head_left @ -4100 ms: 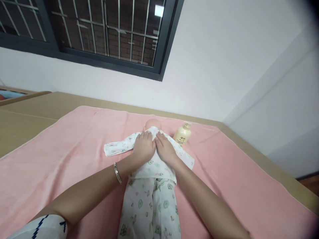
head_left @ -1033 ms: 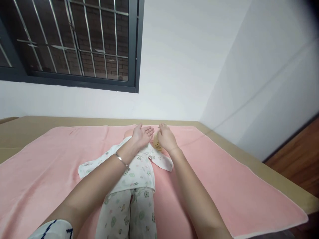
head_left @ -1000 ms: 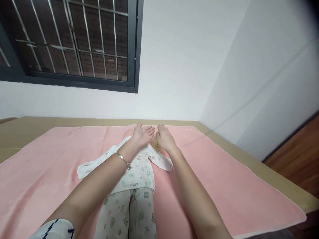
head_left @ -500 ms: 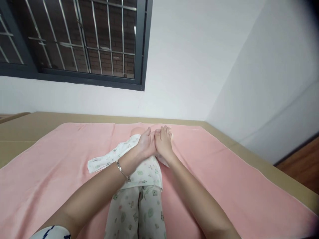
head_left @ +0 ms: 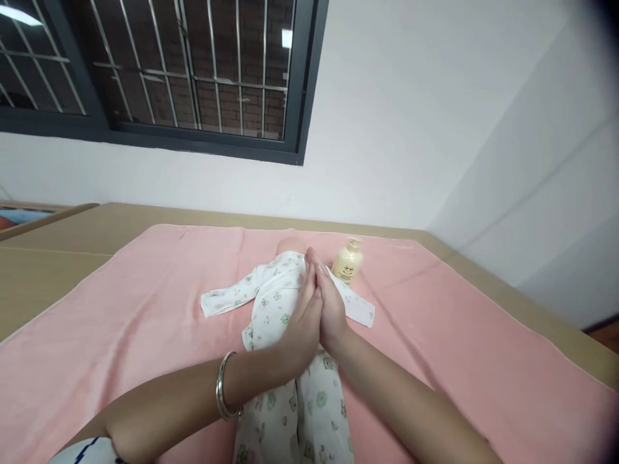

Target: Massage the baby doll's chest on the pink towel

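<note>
My left hand (head_left: 304,328) and my right hand (head_left: 333,306) are pressed palm to palm, fingers stretched out and pointing up and away. A silver bangle is around my left wrist. Below them, a baby-sized figure (head_left: 276,306) lies on its back, dressed in a white top and trousers with a small green print. Its smooth rounded head shows at the far end; the face is hidden. Both sleeves lie spread to the sides. A pale yellow pump bottle (head_left: 348,261) stands just beyond my right hand, beside the figure's sleeve. Nothing shows between my palms.
A pink cloth (head_left: 159,283) with a few creases covers most of the tan table surface (head_left: 53,274). Behind it rises a white wall (head_left: 387,129) with a dark-framed, barred window (head_left: 203,77). A wooden edge (head_left: 53,216) stands at the far left.
My hands have drawn back towards me and turned from a loose, crossed contact to upright palms pressed together. The pump bottle and far sleeve have come into sight. The view has shifted left.
</note>
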Motion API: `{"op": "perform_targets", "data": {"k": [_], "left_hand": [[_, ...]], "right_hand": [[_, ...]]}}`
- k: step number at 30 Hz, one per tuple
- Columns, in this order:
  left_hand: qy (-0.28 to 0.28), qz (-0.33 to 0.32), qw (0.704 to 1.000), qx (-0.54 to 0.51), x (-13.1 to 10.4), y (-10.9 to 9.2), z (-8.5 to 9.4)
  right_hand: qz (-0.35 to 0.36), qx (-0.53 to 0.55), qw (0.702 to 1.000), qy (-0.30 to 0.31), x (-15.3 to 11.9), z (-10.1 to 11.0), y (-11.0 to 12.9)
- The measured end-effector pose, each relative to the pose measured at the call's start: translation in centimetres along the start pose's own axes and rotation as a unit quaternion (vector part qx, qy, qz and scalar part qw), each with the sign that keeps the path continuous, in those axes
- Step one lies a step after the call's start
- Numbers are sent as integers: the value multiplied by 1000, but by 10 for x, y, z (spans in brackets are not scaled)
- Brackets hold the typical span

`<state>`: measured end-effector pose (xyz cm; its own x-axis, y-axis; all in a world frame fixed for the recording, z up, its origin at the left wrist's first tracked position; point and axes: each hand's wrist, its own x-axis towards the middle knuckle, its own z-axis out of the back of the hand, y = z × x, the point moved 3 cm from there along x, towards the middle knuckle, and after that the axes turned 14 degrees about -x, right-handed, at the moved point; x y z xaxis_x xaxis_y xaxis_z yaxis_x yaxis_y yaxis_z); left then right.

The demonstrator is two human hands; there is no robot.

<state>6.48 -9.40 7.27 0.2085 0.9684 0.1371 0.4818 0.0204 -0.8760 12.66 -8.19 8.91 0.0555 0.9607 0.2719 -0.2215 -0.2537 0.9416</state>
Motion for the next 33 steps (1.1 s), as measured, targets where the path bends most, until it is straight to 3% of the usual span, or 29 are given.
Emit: {"op": "perform_targets", "data": {"k": [6,11,16,21,24,28,33], "left_hand": [[57,30,997,50,-10,-15,-4],[93,-42,991,89,-11,-28,0],[38,-128,980,144,16,-34,24],[-32,-145,976,161,50,-14,53],[-77,-135,969,194,65,5,69],[-59,-133,970,194,77,15,78],[-83,-138,954,253,74,18,85]], "right_hand": [[-43,-51,997,-28,-11,1,6],[-28,-43,998,-22,-33,-1,15],[21,-44,998,35,-31,-11,15],[96,-124,988,4,11,-4,-11],[140,-311,940,29,35,-3,-34],[163,-474,863,64,46,-4,-51],[111,-519,843,85,56,3,-64]]}}
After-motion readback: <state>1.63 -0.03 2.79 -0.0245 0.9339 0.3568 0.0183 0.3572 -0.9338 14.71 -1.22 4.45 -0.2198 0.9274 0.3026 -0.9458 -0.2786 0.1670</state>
